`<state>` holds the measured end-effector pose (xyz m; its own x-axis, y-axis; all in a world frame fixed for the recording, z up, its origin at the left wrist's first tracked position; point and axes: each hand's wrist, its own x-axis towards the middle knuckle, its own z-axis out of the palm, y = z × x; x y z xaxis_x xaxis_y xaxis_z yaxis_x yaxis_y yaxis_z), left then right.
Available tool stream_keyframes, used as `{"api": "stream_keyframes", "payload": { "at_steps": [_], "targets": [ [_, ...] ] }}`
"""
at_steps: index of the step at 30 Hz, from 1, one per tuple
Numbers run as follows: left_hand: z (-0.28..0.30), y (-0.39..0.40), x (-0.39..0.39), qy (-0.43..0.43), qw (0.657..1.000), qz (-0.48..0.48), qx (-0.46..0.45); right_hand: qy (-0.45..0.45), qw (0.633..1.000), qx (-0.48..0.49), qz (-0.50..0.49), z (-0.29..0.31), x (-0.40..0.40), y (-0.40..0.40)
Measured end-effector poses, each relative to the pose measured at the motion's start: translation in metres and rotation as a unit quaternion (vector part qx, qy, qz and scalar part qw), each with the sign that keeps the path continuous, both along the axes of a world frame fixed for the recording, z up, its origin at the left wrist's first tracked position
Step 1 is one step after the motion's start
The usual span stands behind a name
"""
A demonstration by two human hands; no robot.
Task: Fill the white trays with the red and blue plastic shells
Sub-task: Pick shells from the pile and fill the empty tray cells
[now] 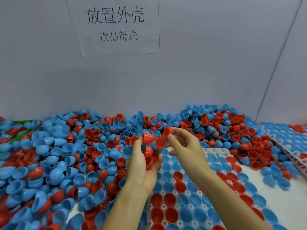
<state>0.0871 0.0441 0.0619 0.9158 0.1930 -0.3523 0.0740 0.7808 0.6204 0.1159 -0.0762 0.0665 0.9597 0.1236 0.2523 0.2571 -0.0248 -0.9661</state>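
Observation:
My left hand (141, 165) cups several red shells (149, 155) in its palm, with one more red shell (148, 138) pinched at the fingertips. My right hand (184, 146) holds two red shells, one (168, 131) at the fingertips and one (160, 142) under the thumb, its open side toward me. Both hands hover over the far end of the white tray (214, 151), whose cups hold blue and red shells, open side up. A few cups at the far end are bare.
A deep heap of loose blue and red shells (66, 155) covers the table to the left and along the back wall. A second filled tray (285, 140) lies at the right. A paper sign (116, 25) hangs on the wall. A green object (20, 136) is half buried at far left.

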Motion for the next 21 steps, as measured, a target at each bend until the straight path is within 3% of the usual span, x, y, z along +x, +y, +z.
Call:
{"api": "stream_keyframes", "payload": {
  "at_steps": [7, 13, 21],
  "targets": [
    [0.006, -0.003, 0.013, 0.006, 0.997, 0.029, 0.074, -0.044, 0.998, -0.05, -0.017, 0.007, 0.001, 0.012],
    [0.003, -0.001, 0.009, -0.005, 0.999, 0.037, 0.034, -0.115, 0.986, -0.112, -0.045, 0.007, -0.001, 0.022],
    [0.006, 0.003, 0.009, -0.009, 0.999, 0.037, -0.002, -0.109, 0.988, -0.08, -0.069, 0.014, 0.003, 0.025]
  ]
}}
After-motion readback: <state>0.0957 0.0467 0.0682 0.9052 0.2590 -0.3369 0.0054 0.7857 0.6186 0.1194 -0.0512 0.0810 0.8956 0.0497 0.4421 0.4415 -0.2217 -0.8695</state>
